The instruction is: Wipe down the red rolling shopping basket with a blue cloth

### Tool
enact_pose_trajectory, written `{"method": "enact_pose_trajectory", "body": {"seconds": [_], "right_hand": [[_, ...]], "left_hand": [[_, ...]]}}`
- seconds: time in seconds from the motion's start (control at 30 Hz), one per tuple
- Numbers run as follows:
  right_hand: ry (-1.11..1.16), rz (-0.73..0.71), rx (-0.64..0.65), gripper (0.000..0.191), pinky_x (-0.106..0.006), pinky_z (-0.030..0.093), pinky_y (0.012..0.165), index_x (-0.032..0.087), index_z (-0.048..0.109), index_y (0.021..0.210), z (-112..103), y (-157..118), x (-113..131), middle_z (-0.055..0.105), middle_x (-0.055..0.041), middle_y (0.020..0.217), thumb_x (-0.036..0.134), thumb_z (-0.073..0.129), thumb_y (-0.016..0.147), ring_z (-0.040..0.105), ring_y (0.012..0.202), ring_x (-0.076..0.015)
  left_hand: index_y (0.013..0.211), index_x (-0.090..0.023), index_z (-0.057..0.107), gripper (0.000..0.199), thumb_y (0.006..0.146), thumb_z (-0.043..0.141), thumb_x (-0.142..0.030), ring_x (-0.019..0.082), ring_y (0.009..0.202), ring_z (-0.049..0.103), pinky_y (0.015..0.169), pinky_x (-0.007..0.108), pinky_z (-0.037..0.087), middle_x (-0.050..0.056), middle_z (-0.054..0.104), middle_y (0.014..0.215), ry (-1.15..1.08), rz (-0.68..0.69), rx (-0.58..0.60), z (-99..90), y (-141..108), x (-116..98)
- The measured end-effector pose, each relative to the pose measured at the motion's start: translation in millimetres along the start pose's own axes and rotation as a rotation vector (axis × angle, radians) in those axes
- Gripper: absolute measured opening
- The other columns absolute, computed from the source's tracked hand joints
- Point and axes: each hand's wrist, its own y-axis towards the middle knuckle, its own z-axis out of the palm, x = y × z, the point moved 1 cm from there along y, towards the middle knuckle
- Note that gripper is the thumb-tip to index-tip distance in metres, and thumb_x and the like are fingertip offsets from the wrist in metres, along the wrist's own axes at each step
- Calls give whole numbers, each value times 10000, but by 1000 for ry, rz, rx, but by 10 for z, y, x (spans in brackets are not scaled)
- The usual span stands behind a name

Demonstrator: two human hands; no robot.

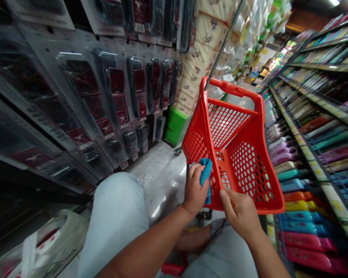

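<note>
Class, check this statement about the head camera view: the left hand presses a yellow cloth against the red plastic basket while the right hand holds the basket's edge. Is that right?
No: the cloth is blue, not yellow, as the head view shows. The rest stands: the left hand presses it against the red plastic basket while the right hand holds the basket's edge.

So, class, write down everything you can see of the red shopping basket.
The red shopping basket is moulded plastic, with perforated grid walls, a rim and a thin metal rod rising from its far corner. It is tilted, held above a polished floor. The right hand grips its near rim; the left hand presses a blue cloth against its side.
</note>
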Motion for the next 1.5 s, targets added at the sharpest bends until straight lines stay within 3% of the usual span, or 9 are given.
{"method": "enact_pose_trajectory", "body": {"seconds": [0.47, 0.77, 0.87, 0.97, 1.13, 1.3, 1.37, 1.43, 1.5], "right_hand": [[-42, 144, 184, 422, -268, 296, 574, 185, 676, 1021, 173, 180, 884, 770, -94, 796, 418, 326, 1064, 715, 690, -211], [61, 200, 263, 393, -297, 431, 653, 188, 683, 1094, 31, 84, 1292, 780, -130, 907, 376, 341, 1048, 755, 811, -284], [263, 197, 300, 410, -337, 499, 769, 177, 681, 1169, 26, 6, 1311, 777, -147, 1010, 361, 336, 1047, 751, 930, -289], [633, 165, 229, 503, -396, 459, 1068, 161, 501, 1463, 52, -40, 1303, 625, -169, 1405, 399, 337, 1051, 595, 1312, -257], [1103, 200, 40, 666, -427, 303, 1244, 237, 272, 1607, 95, 86, 1307, 363, -83, 1636, 552, 362, 1027, 313, 1528, -200], [1219, 361, -179, 596, -461, 510, 1085, 259, 468, 1499, -21, 601, 1045, 575, -95, 1476, 545, 490, 976, 593, 1318, -269], [1066, 324, -245, 564, -434, 523, 1065, 249, 499, 1476, -148, 932, 828, 617, -86, 1428, 479, 535, 963, 622, 1271, -256], [792, 255, -300, 560, -408, 495, 1087, 250, 476, 1499, -300, 1321, 592, 602, -78, 1440, 381, 543, 959, 589, 1298, -243], [446, 252, -286, 550, -389, 492, 1062, 241, 480, 1501, -427, 1732, 386, 581, -101, 1437, 286, 528, 955, 590, 1274, -255]], "left_hand": [[1072, -219, 645, 241, 866, 531, -270, 207, 1091, 625, 1033, 377, 483, 48, 646, 1082, 148, -45, -74, -867, 357, -499], [1070, -216, 651, 288, 821, 580, -343, 227, 1033, 667, 971, 401, 529, 54, 695, 1058, 258, -5, -27, -1384, 84, -752], [1069, -221, 656, 286, 835, 586, -370, 238, 1032, 674, 969, 422, 542, 60, 701, 1071, 284, 18, -12, -1568, -107, -925], [1104, -241, 659, 274, 871, 576, -358, 245, 1147, 643, 1040, 432, 517, 74, 672, 1192, 329, 111, 1, -1682, -261, -1152], [1355, -304, 526, 437, 919, 547, -267, 241, 1269, 592, 1103, 455, 486, 89, 608, 1355, 420, 364, 98, -1529, -322, -1489], [1469, -361, 460, 632, 866, 646, -394, 305, 1338, 534, 1109, 525, 466, 90, 594, 1408, 516, 467, 215, -1466, 225, -1574], [1393, -350, 545, 505, 895, 600, -416, 284, 1329, 536, 1143, 521, 430, 65, 618, 1369, 546, 464, 46, -1613, 713, -1493], [1483, -207, 440, 662, 875, 612, -402, 339, 1459, 383, 1239, 584, 248, 157, 476, 1523, 559, 398, -127, -1795, 1263, -1337], [1510, -169, 381, 775, 815, 654, -378, 341, 1485, 356, 1250, 541, 256, 171, 425, 1571, 535, 170, -241, -1948, 1748, -1129]]}}
